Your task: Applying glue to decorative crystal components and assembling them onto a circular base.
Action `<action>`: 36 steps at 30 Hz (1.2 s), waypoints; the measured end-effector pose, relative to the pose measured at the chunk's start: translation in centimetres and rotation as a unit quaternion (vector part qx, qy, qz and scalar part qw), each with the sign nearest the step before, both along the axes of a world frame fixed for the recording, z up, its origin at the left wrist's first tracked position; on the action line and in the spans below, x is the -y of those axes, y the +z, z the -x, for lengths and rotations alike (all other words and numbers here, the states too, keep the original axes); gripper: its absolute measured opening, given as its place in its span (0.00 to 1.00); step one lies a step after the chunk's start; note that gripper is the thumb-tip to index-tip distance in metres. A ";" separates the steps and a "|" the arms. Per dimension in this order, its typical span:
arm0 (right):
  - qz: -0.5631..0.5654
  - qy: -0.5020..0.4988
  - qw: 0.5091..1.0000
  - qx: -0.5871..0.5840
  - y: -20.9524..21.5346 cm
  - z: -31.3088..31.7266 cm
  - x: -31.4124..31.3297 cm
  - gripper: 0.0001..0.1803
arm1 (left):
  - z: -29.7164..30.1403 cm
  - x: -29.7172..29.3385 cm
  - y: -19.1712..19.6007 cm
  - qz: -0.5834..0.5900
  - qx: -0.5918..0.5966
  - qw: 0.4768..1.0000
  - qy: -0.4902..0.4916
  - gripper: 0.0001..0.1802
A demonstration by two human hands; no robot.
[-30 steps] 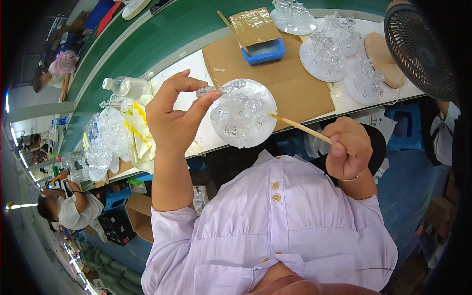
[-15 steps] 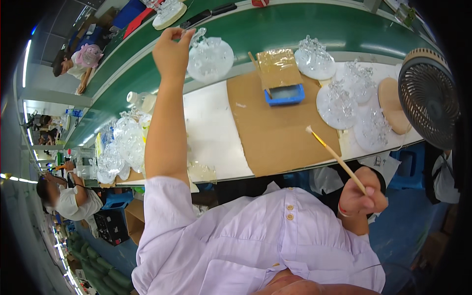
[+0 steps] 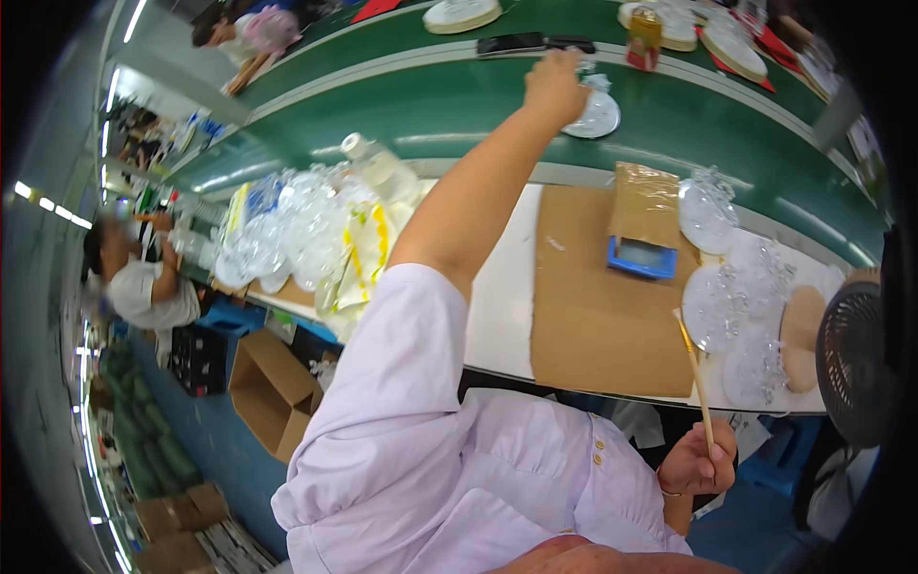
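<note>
My left hand reaches far over the green conveyor belt, fingers closed at a clear ornament that stands on a round white disc. The fingers partly hide where they meet the ornament. Low on the right, my right hand is closed round the wooden handle of a thin paintbrush, its bristles pointing up. Beyond the brush lies a sheet of brown cardboard, bearing a blue tray partly covered by a taped cardboard flap.
Several clear ornaments on white discs stand to the right, beside a dark fan. More clear pieces are heaped at left near a translucent bottle. Across the belt lie a phone and a small carton. Other people work at left.
My view has swung, so the bench sits differently in it. My left hand remains at the ornament, which has shifted right relative to the phone. The paintbrush has tilted more upright.
</note>
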State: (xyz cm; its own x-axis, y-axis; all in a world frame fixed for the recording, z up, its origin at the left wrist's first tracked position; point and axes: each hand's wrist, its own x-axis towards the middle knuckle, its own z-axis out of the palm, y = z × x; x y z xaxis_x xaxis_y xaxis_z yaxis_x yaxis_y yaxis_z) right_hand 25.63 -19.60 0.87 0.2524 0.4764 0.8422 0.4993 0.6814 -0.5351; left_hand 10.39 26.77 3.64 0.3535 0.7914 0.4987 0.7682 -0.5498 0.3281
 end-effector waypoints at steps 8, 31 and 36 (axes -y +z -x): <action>0.016 -0.008 1.000 -0.012 -0.6 1.8 -0.6 0.15 | 18.1 16.2 13.2 0.079 0.056 0.995 -0.028 0.24; 0.009 -0.016 0.999 0.041 1.4 4.0 0.2 0.15 | 34.6 27.0 3.8 -0.088 -0.164 0.973 0.134 0.17; 0.013 -0.004 0.999 0.041 1.3 3.8 0.5 0.15 | 35.1 27.4 3.4 -0.065 -0.146 0.976 0.150 0.17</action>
State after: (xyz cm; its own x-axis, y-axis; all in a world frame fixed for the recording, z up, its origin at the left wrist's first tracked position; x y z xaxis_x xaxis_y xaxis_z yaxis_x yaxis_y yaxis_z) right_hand 21.86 -20.12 2.15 0.1871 0.4958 0.8480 0.5476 0.6641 -0.5090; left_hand -24.68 -0.66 7.01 0.2590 0.8175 0.5144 0.9509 -0.3091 0.0125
